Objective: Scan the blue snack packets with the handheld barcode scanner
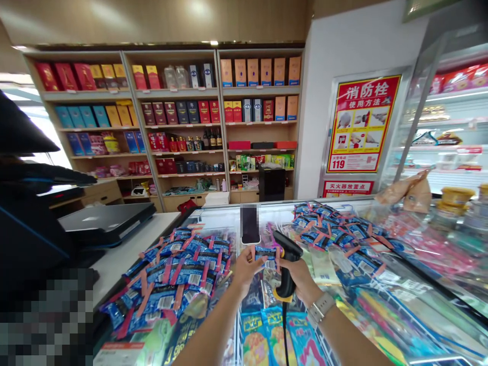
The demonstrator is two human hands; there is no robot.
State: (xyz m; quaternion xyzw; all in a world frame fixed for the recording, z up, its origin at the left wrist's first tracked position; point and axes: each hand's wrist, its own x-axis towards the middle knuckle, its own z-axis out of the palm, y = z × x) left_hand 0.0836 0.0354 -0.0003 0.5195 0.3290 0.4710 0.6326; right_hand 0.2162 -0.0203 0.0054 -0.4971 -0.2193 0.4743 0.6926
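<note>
Over the glass top of a freezer, my left hand (244, 269) pinches the left end of a small blue packet (266, 252) with pink ends and a white barcode label. My right hand (302, 278) is closed around a black and yellow barcode scanner (288, 246), whose cable runs down toward me. Its fingertips come close to the packet's right end; whether they touch it I cannot tell. A large pile of similar blue packets (190, 267) lies left of my hands. Farther right is a second pile of packets (331, 226). Just beyond the packet sits a phone (250, 223).
Through the freezer glass, bagged ice creams (263, 335) show below my arms. A dark flat device (110, 221) rests on the white counter (118, 264) at left. Brown paper-like bags (409, 190) and yellow tubs (453, 201) stand at right. Shelves of boxes (183, 113) line the back wall.
</note>
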